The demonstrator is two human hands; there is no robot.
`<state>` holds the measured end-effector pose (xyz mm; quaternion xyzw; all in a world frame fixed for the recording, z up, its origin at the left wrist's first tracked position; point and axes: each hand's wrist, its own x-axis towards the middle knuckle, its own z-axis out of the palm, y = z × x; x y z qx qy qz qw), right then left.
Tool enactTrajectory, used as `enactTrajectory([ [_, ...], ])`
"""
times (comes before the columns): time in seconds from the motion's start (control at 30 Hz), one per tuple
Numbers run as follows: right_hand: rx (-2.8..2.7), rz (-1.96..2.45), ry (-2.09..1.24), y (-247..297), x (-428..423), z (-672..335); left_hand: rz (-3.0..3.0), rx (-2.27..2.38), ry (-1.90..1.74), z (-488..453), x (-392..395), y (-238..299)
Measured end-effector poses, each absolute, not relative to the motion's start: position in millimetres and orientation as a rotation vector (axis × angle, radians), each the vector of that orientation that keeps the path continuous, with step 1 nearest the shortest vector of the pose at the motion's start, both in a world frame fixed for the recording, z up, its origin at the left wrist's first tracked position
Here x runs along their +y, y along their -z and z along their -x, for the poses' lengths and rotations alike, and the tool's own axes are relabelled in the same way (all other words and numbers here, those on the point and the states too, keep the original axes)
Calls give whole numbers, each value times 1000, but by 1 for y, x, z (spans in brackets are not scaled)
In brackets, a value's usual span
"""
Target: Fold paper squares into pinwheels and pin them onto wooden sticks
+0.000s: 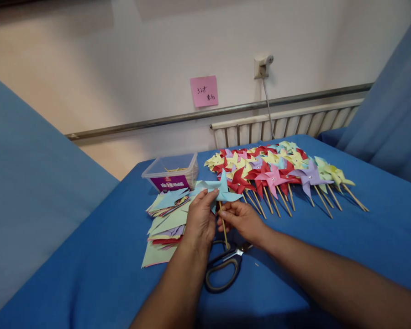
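Observation:
A light blue paper pinwheel (229, 195) is pinched by my left hand (202, 212), whose thumb presses near its centre. From beneath the pinwheel a thin wooden stick (223, 228) slants down, and the closed fingers of my right hand (241, 219) grip its upper part. Below my hands, scissors (222, 269) with dark handles lie on the blue cloth; the stick's lower end overlaps them in view. Stacks of coloured paper (166, 228) rest just left of my left hand, some sheets with cuts in them.
A clear plastic box (173, 171) with a purple label stands behind the paper and holds thin sticks. Many finished pinwheels (274, 176) lie in rows at the back right of the blue-covered table (99, 274). A radiator (287, 123) and pipe run along the wall behind.

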<state>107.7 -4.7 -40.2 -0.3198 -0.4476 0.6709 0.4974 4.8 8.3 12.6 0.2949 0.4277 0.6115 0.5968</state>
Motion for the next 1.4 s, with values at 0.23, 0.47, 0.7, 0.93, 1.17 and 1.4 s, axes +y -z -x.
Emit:
enactTrajectory([
  [0.23, -1084, 755, -1637, 44, -3, -107, -740, 1020, -1393, 0, 13, -8],
  [0.47, -1091, 784, -1650, 40, -3, -107, -710, 1020, -1411, 2, 16, -7],
  [0.7, -1078, 875, -1583, 43, 3, -107, -729, 1013, -1488, 1, 18, -10],
  [0.93, -1074, 911, -1557, 40, 4, -110, -776, 993, -1410, -2, 15, -13],
  [1.17, -1061, 959, -1462, 38, -16, -135, -800, 875, -1264, -10, 7, -12],
  [1.4, -1002, 1246, -1137, 56, -10, -190, -784, 970, -1090, -10, 7, -4],
])
